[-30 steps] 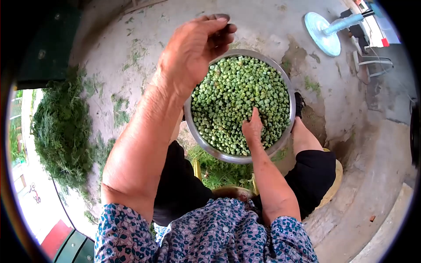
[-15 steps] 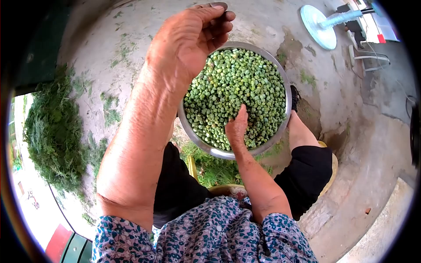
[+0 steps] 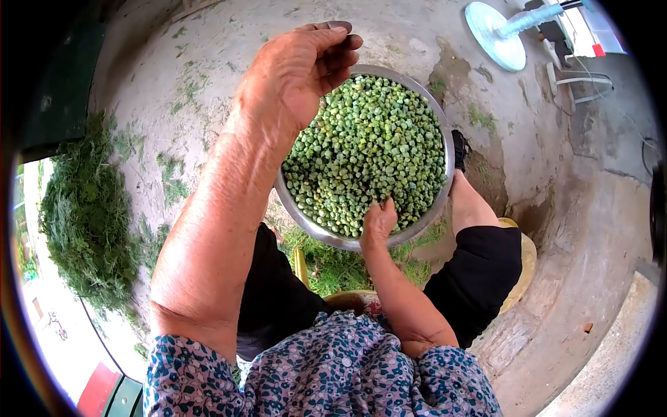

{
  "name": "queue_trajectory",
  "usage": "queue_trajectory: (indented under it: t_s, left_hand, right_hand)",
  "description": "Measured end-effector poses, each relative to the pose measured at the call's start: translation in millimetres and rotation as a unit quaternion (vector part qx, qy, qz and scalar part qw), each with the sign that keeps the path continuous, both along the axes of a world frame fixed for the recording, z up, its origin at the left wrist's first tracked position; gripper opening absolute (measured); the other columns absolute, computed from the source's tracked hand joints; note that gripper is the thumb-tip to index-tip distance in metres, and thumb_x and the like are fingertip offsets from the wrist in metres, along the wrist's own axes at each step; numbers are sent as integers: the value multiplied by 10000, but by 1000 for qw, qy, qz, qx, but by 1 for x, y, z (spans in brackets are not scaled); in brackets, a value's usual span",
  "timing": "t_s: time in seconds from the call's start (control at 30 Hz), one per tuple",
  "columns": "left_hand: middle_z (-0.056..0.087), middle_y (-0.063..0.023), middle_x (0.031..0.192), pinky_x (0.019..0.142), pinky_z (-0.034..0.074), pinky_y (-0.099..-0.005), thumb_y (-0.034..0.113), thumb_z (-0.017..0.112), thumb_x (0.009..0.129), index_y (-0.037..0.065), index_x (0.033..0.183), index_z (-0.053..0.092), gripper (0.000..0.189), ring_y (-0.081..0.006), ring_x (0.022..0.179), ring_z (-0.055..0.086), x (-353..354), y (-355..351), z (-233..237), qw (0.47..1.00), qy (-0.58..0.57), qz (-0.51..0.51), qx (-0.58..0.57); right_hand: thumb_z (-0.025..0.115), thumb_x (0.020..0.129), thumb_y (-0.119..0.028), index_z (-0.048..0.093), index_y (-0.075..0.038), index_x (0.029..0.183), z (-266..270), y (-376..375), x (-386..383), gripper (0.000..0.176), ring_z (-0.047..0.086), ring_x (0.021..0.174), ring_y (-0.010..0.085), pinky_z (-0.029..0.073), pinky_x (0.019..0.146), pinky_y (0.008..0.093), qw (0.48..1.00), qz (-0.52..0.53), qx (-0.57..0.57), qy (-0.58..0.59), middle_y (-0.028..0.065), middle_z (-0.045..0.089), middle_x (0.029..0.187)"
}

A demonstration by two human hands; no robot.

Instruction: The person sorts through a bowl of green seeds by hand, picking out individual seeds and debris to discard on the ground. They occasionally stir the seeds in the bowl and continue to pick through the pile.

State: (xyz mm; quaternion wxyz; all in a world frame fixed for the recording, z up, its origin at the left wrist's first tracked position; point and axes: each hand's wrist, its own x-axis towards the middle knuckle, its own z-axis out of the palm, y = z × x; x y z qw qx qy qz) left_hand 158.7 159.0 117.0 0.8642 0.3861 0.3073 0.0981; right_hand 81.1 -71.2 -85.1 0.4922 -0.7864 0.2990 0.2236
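Observation:
A wide metal basin (image 3: pixel 325 235) full of small round green pods (image 3: pixel 375 132) stands between the person's legs. Raised high over the basin's upper left rim is my left hand (image 3: pixel 306 66), its fingers curled with the thumb against them; whether anything is between them is hidden. My right hand (image 3: pixel 379 221) is at the near side of the basin, over the pods, with thumb and fingertips pinched together low among them. What those fingertips hold, if anything, is too small to make out.
A heap of feathery green stalks (image 3: pixel 87 215) lies on the concrete floor at the left. More green sprigs (image 3: pixel 337 270) are below the basin. At the upper right are a fan-like stand with a round pale base (image 3: pixel 495 38) and a white metal frame (image 3: pixel 583 87).
My right hand has moved down toward the near rim, and its fingers have drawn together. My left hand is slightly lower and further left. The view has shifted a little.

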Motion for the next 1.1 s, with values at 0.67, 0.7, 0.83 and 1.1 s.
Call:
queue_trajectory:
  t_s: [0.67,0.7,0.83,1.1]
  left_hand:
    - [624,-47,863,698,479,-239,109,559,861,-1,1019,573,193,-114,720,558,-4,2,6,1000,-3,-13,7]
    - [623,-46,862,700,477,-239,109,558,862,-1,1022,571,195,-115,722,556,-5,3,5,1000,-4,-18,0]
    - [621,-50,867,695,476,-242,108,550,867,2,1034,571,199,-115,728,554,-7,6,6,1000,5,-6,4]
    - [615,-51,867,687,480,-248,103,527,879,-7,1067,559,221,-114,725,552,-5,2,10,1000,13,-4,-6]
  right_hand:
    - [515,855,-206,272,-144,1366,-39,3,22,569,377,774,137,367,676,295,932,-293,195,93,31,418,1218]
    - [514,872,-274,347,-130,1293,-33,4,23,475,347,728,130,346,631,283,935,-268,219,82,25,421,1186]
    - [480,862,-288,421,-74,966,-17,20,35,245,280,701,154,305,595,316,942,-272,165,103,51,430,922]
    - [453,827,-157,394,-82,756,-60,6,31,119,307,611,159,275,539,323,931,-308,179,76,44,378,694]
